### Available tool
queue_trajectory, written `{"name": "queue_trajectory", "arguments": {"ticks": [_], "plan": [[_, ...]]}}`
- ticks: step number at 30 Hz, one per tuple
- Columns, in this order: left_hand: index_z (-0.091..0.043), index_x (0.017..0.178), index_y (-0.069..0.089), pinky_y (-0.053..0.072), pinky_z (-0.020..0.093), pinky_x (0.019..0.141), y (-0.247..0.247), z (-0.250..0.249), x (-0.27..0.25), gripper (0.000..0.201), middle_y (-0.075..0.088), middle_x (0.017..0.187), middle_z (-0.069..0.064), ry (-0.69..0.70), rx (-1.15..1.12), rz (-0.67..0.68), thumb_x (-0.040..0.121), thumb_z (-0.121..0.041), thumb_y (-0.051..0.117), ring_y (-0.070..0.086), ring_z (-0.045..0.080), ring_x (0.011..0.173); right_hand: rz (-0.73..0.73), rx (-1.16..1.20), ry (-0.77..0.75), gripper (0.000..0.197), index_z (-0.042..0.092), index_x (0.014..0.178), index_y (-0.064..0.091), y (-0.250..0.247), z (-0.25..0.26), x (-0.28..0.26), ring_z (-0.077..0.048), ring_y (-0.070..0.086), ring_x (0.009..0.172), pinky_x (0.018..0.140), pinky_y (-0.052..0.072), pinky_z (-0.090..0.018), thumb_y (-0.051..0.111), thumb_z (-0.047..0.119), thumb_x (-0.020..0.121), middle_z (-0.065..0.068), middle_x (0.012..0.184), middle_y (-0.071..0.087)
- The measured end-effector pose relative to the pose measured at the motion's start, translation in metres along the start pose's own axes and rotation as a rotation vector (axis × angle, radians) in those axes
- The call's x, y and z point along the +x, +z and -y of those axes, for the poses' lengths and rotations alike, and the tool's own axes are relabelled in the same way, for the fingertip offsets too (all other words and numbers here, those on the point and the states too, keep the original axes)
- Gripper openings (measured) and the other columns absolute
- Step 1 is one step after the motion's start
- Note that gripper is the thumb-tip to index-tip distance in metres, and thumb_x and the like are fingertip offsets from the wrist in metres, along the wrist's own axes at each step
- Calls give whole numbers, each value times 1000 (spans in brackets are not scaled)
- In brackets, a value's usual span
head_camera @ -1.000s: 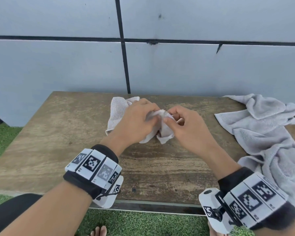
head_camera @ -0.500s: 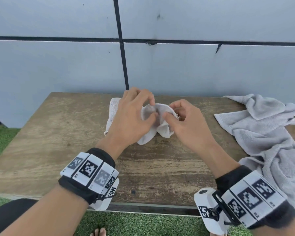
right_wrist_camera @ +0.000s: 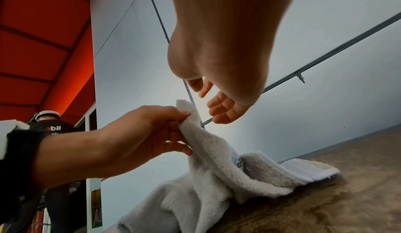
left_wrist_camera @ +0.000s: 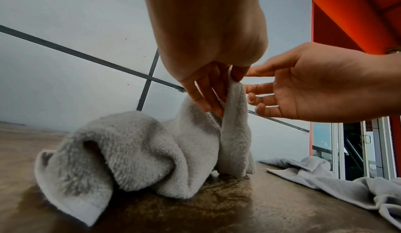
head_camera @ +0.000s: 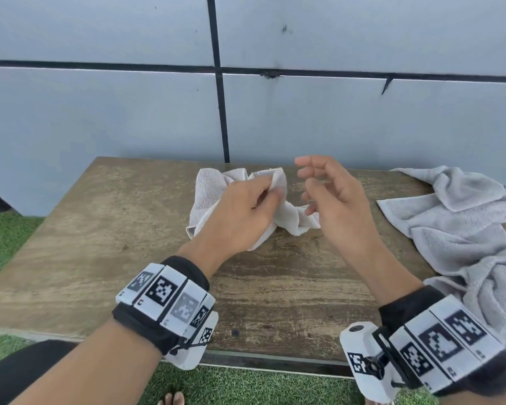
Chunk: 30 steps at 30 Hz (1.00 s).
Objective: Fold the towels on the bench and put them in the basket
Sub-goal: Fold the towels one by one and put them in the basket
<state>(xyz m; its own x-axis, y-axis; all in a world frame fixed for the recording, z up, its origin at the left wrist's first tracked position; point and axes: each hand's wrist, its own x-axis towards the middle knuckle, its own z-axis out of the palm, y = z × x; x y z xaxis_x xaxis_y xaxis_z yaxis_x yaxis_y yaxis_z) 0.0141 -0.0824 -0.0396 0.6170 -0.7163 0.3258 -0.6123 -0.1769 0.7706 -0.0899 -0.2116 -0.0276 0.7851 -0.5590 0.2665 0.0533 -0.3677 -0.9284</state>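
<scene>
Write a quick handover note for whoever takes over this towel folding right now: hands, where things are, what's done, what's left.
Left hand: pinches a raised edge of the small white towel, which otherwise rests on the bench.
Right hand: open beside that edge, holding nothing.
Grey towel: crumpled at the bench's right end, untouched.
Basket: not in view.
Done: no towel visibly folded yet.
Left: fold the white towel, then the grey one, and put both in the basket.
</scene>
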Motion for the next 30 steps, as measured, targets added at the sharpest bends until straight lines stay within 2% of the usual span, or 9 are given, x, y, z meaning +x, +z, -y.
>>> {"name": "queue_trajectory", "arguments": {"ticks": [3, 7, 10, 13, 16, 20, 23, 26, 30], "plan": [[-15, 72, 42, 31, 15, 55, 0, -6, 0, 35, 37, 58, -14, -49, -83, 43, 107, -20, 43, 35, 3, 56, 77, -60, -30, 51, 39, 122, 65, -5, -3, 1, -12, 60, 89, 80, 53, -23, 47, 0, 95, 13, 126, 61], [-1, 89, 51, 35, 17, 58, 4, -6, 3, 33, 45, 67, -5, -13, -140, 197, 109, -24, 40, 41, 5, 60, 163, -78, -50, 43, 37, 122, 65, -3, -4, -2, -5, 60, 96, 82, 44, -7, 51, 4, 98, 11, 126, 60], [2, 94, 55, 40, 30, 60, 8, -4, 5, 37, 49, 69, 8, 12, -125, 234, 107, -30, 43, 44, 17, 62, 97, -116, -25, 21, 28, 108, 66, -4, -7, 0, -5, 61, 98, 77, 45, -13, 56, 13, 99, 8, 116, 65], [6, 84, 48, 29, 18, 50, 7, -6, 6, 44, 38, 63, -1, -20, -120, 204, 104, -33, 50, 34, 6, 54, -7, -161, -20, 8, 24, 97, 66, -11, -10, 3, -1, 61, 94, 73, 45, -16, 61, 17, 97, 12, 101, 69], [6, 81, 48, 30, 16, 49, 4, -4, 7, 47, 39, 61, -2, -37, -87, 231, 101, -35, 56, 36, 7, 52, -109, -147, -29, 11, 24, 92, 66, -17, -12, 4, 2, 59, 79, 67, 44, -9, 62, 14, 95, 16, 87, 69], [2, 75, 47, 31, 16, 47, -2, 3, 7, 46, 39, 56, -5, -64, -19, 204, 102, -34, 55, 37, 4, 46, -178, -168, -3, 9, 23, 89, 67, -24, -17, 6, -4, 56, 68, 63, 43, -9, 66, 15, 94, 13, 82, 68], [-9, 77, 56, 33, 20, 50, -7, 10, 11, 35, 50, 64, 7, -49, 37, 71, 102, -34, 56, 42, 8, 53, -175, -214, 31, 6, 23, 90, 67, -25, -22, 4, -5, 56, 67, 61, 42, -10, 66, 19, 94, 11, 83, 69], [-14, 80, 60, 34, 19, 56, -5, 13, 14, 29, 52, 64, -2, -37, 51, -64, 101, -34, 58, 42, 7, 59, -124, -207, 52, 9, 26, 89, 64, -23, -23, 2, -1, 51, 63, 58, 40, -10, 64, 20, 96, 12, 80, 64], [-17, 87, 65, 42, 24, 65, 1, 9, 14, 22, 61, 72, -3, 7, -8, -30, 102, -31, 57, 54, 12, 67, 26, -176, 30, 5, 24, 99, 66, -19, -15, -1, 0, 54, 67, 59, 41, -12, 63, 21, 97, 12, 84, 65]]}}
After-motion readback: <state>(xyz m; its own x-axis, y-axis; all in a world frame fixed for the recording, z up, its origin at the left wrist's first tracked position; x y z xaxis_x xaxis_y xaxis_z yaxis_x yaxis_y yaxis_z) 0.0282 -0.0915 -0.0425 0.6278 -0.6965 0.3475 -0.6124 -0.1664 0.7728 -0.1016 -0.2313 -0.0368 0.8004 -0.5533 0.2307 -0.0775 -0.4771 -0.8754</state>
